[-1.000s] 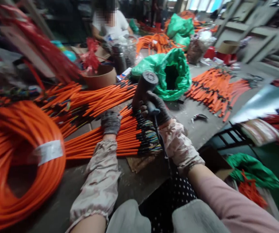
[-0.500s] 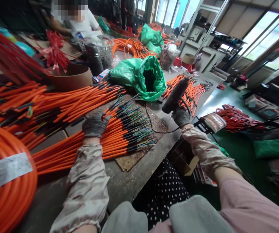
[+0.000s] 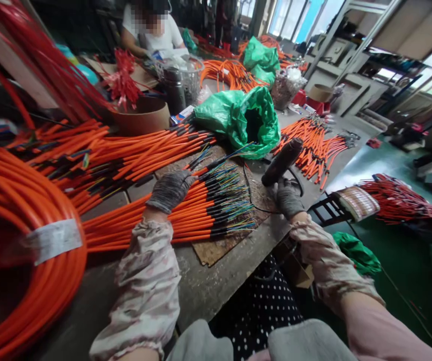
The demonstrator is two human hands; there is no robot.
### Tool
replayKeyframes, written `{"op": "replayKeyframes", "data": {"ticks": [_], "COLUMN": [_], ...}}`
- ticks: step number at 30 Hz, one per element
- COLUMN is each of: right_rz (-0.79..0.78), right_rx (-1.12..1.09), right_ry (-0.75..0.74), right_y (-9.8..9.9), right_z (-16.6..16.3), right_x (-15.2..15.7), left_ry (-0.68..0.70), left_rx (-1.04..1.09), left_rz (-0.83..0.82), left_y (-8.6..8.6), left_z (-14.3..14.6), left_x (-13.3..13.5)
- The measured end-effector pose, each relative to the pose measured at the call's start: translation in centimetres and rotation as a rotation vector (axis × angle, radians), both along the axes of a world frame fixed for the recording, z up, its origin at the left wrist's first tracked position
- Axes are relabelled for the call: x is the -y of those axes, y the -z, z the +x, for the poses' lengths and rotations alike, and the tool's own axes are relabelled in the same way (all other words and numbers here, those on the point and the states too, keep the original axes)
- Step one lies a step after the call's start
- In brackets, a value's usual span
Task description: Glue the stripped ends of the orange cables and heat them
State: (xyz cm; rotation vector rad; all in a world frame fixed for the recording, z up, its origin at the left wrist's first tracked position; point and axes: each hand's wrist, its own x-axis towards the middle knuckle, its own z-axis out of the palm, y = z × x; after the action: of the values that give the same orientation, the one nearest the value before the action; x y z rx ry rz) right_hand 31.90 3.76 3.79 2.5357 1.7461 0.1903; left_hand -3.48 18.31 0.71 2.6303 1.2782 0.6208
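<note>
Tabletop (image 3: 208, 286): we see a grey, worn surface that runs from our lap up to the far end of the room and is crowded with orange cable.
Cable coil (image 3: 20, 210): a big orange ring lies at our far left, with a white label (image 3: 53, 240) stuck across its strands.
Back pile (image 3: 125, 155): long orange lengths are fanned out behind our left hand, well short of the cardboard tub (image 3: 144, 115).
Cut cables (image 3: 196, 220): a flat row lies side by side straight before us. Their black sleeves and bared coloured wires point right, over a brown board (image 3: 216, 248).
Green bag (image 3: 246, 118): it sits crumpled and open-mouthed just beyond the wire ends.
Dark tool (image 3: 281, 160): it is at the tabletop's right edge, beside the wire ends, with its barrel tilted up and away. Its black cord (image 3: 249, 195) loops across the board.
Left hand (image 3: 168, 189): gloved, it lies palm down on the cut cables, the grip spread flat and closed on nothing.
Right hand (image 3: 289, 198): gloved, its grip is wrapped tight round the dark tool's handle.
</note>
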Motion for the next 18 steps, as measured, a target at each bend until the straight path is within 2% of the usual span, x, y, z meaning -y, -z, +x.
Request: {"op": "replayKeyframes", "data": {"ticks": [2, 5, 6, 8, 10, 12, 18], "right_rz": [0.128, 0.351, 0.369, 0.301, 0.186, 0.114, 0.041], "right_rx": [-0.018, 0.022, 0.05, 0.097, 0.137, 0.17, 0.167], "right_ry": [-0.178, -0.622, -0.761, -0.96, -1.044, -1.067, -1.092], "right_y": [-1.4, -3.8, -4.4, -5.2, -5.3, -5.1, -4.9], "right_z": [-2.5, -6.8, -8.1, -10.3, -11.5, -12.0, -11.4], "right_x": [0.4, -1.4, -2.6, -5.5, -8.1, -9.7, -10.6], "left_ry": [0.047, 0.11, 0.133, 0.163, 0.167, 0.166, 0.237], "left_rx": [-0.02, -0.04, -0.036, -0.013, 0.03, 0.072, 0.128], "left_rz": [-0.007, -0.011, -0.016, -0.042, -0.082, -0.113, -0.09], "left_y": [0.3, 0.6, 0.5, 0.4, 0.1, -0.1, 0.3], "left_z": [-0.3, -0.7, -0.7, -0.7, -0.6, -0.6, -0.8], "left_x": [-0.1, -0.1, -0.1, 0.1, 0.3, 0.5, 0.3]}}
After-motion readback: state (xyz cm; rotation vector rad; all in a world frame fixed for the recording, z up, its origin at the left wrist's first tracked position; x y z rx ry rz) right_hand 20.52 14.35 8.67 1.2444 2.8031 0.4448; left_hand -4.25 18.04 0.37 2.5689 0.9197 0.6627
